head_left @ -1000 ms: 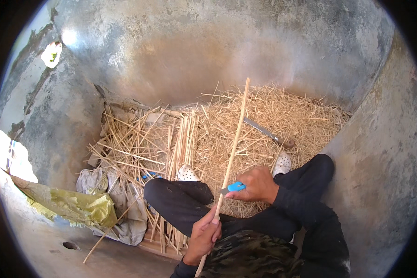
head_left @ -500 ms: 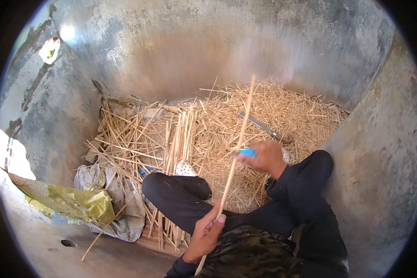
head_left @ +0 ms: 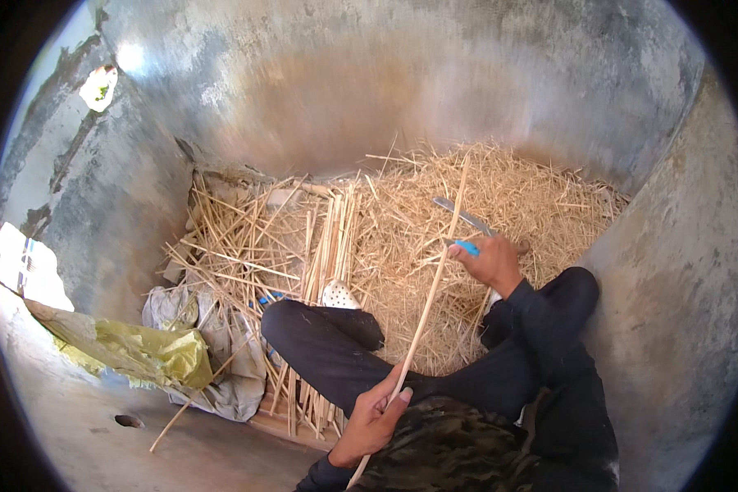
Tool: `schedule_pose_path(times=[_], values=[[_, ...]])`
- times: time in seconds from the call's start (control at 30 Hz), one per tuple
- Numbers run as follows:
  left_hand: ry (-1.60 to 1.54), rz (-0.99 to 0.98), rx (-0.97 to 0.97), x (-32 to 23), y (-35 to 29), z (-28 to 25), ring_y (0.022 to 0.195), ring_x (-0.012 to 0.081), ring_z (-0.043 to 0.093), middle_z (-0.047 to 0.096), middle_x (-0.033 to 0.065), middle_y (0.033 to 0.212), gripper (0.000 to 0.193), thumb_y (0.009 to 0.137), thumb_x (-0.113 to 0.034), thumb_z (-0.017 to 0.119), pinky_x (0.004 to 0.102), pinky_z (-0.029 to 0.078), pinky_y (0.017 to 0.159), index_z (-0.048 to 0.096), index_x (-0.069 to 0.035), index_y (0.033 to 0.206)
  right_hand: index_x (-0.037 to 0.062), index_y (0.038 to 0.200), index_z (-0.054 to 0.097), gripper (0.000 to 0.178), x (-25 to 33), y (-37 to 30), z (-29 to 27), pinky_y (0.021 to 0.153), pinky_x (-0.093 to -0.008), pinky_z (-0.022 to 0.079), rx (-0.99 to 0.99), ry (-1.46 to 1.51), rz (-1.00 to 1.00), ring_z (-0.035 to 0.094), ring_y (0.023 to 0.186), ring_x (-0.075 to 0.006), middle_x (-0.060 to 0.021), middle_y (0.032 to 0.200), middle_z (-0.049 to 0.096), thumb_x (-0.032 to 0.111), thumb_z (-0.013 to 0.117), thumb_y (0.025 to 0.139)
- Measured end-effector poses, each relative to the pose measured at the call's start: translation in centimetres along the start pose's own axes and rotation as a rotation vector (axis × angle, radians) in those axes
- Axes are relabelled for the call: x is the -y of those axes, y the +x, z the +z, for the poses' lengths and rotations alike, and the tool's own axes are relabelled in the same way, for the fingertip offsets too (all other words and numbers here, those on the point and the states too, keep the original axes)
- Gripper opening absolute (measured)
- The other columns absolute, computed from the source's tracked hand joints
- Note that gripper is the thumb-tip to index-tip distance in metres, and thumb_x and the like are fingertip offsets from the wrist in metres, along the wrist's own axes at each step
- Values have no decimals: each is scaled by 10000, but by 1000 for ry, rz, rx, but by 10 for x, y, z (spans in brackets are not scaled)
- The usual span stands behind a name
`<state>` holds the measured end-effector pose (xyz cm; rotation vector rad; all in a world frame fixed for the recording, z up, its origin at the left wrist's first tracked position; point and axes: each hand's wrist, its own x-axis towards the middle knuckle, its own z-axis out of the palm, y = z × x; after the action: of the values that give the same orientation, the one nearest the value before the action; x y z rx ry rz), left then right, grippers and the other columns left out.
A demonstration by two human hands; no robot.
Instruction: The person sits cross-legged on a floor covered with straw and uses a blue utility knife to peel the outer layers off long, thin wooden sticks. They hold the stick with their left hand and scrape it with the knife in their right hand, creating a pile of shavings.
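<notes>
A long, thin bamboo stick [head_left: 424, 316] slants up and away from my lap. Near its lower part my left hand [head_left: 375, 420] is closed around it, with the thumb on top. My right hand [head_left: 492, 261] is wrapped round a small blue-handled tool [head_left: 467, 247], whose tip meets the stick at its upper part. Just beyond that hand, a long metal-bladed knife [head_left: 465, 215] lies on the pale shavings [head_left: 541, 201], partly behind the stick.
A bundle of split sticks [head_left: 333, 242] lies left of the shavings, beside loose scattered ones. Yellow sheeting [head_left: 160, 354] and a grey cloth sack [head_left: 242, 385] are at the left. White perforated shoes [head_left: 339, 294] show by my crossed legs. Concrete walls [head_left: 369, 90] surround me.
My right hand with the blue-handled tool has moved up along the stick, away from me. My left hand keeps its hold on the lower part. The whole view has shifted slightly.
</notes>
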<state>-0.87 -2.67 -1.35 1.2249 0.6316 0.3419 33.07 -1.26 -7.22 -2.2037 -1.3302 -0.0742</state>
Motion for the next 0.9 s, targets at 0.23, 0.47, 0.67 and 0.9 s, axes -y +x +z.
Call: schedule_pose_path(times=[0.23,0.47,0.67,0.9], values=[[-3,-87,-53,-7,-4,1,1158,72,445,469,64,1349,485,991,-34,477,178,332,953,314,79,1434,51,626,674,787,41,-37,5,426,-412,414,3,19,-342,541,412,-267,-94,458,531,788,457,795],[35,-73,-2,-3,-10,8,896,19,408,506,-26,1104,491,984,-36,494,146,316,756,334,41,1442,90,540,629,782,-39,24,5,448,-418,426,-107,-22,-114,564,446,-283,-106,448,511,795,422,808],[158,-66,11,-2,-10,5,1058,48,450,492,5,1250,469,996,-56,478,164,340,901,344,51,1431,86,698,713,756,-72,60,15,499,-472,454,-131,-141,-46,596,514,-326,-135,526,572,772,422,825],[248,-211,47,-29,-10,4,656,9,414,510,-34,832,504,995,-133,504,169,338,585,340,11,1449,-32,624,612,801,-161,95,-37,532,-479,396,-265,-89,444,552,544,-354,-206,553,549,695,406,888]])
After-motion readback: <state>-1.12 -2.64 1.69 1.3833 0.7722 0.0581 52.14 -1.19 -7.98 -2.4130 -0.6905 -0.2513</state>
